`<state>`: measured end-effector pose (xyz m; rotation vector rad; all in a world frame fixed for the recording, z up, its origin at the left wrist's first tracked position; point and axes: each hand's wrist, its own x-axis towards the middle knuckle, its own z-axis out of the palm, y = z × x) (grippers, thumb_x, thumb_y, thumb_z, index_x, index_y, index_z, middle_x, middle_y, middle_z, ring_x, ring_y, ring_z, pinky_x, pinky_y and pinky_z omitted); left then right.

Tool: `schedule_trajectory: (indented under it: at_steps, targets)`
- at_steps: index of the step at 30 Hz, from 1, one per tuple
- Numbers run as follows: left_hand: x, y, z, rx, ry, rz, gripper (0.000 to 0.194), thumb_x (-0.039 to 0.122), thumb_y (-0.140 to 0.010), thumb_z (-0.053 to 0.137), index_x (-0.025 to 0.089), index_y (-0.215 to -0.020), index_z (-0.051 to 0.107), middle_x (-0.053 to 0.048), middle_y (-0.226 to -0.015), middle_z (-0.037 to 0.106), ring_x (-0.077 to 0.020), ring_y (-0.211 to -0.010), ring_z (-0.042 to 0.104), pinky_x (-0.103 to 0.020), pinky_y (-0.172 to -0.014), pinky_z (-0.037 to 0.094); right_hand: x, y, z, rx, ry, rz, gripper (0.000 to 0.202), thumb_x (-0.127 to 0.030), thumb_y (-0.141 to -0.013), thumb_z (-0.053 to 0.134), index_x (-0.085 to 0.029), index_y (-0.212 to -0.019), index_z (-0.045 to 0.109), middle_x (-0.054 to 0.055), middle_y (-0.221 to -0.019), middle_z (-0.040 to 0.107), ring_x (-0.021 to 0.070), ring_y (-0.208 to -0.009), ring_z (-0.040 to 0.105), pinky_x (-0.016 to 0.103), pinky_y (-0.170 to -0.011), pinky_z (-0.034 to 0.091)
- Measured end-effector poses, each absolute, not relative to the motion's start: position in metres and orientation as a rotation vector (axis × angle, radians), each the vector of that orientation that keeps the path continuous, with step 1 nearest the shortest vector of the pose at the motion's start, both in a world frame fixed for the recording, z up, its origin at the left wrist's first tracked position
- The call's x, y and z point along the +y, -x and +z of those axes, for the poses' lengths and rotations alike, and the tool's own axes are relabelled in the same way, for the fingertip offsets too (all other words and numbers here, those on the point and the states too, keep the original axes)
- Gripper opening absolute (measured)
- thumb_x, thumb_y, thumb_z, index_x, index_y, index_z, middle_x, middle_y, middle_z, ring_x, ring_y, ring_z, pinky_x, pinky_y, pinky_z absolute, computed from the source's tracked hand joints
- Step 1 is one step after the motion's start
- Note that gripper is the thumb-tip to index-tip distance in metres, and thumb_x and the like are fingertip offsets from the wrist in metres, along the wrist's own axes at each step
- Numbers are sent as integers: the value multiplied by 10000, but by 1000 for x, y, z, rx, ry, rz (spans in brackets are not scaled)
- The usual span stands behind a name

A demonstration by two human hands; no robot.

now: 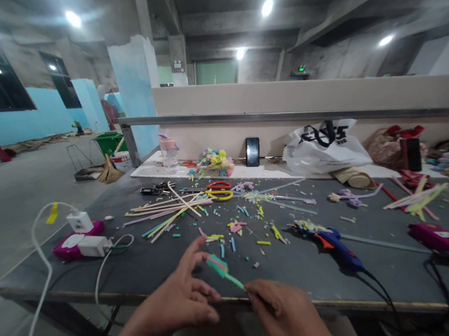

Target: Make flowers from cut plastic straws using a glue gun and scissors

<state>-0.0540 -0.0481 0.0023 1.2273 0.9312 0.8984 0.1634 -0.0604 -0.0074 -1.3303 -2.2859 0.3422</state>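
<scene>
Head view: we had the green craft piece (219, 266) at the table's (137, 264) near edge, stem pinched in our right hand (287, 311); our left hand (177, 297) was loosely spread beside its wide end, contact unclear; scissors (230, 195) and glue gun (343, 250) lay beyond.

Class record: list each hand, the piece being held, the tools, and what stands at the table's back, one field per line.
Right hand: pinches the stem of the green piece
Left hand: fingers spread beside its wide end; contact unclear
Colours of piece: green, pink stripe
Tools: scissors beside sticks; blue glue gun lying right of the hands
Back: phone upright, white bag to its right
</scene>
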Motion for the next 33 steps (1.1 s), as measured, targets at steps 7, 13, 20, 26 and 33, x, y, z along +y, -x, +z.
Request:
schedule_trajectory:
  at_steps: [7,13,20,26,33]
  targets:
    - [-51,76,11,1351,-1027,1487,210,371,-783,525,172,-721,496,75,-464,449,-38,-375,375,-134,-352,263,-53,-161,-10,-1864,1317,887,201,-268,-787,465,-172,-675,602,-11,-557,560,133,-578,530,225,-556,371]
    - [-59,10,-7,885,-683,1302,467,316,-651,695,183,-1054,499,15,-693,616,-100,-541,547,-204,-473,421,-57,-148,-19,-1407,1138,1500,328,-486,-721,574,-159,-739,575,-40,-504,521,60,-409,330,173,-420,251]
    - [-65,-17,-22,757,-655,1134,364,421,-740,593,139,-968,622,-74,-858,634,-56,-469,461,-177,-394,308,-64,-130,-29,-1310,988,1710,414,-573,-663,599,-175,-624,492,-52,-497,473,48,-380,325,168,-391,254]
    - [-65,0,-20,985,-988,1175,277,407,-800,500,158,-755,613,-19,-700,625,-123,-626,547,-241,-626,415,-58,-144,-20,-1905,1150,1252,375,-436,-781,504,-165,-523,526,-33,-527,459,101,-521,429,212,-510,328]
    - [-64,16,-14,1349,-1834,1079,342,300,-835,443,178,-519,493,-3,-554,505,-134,-558,484,-243,-549,335,-46,-155,19,-1793,1122,893,287,-225,-703,561,-202,-987,530,35,-875,546,142,-704,515,261,-633,424]
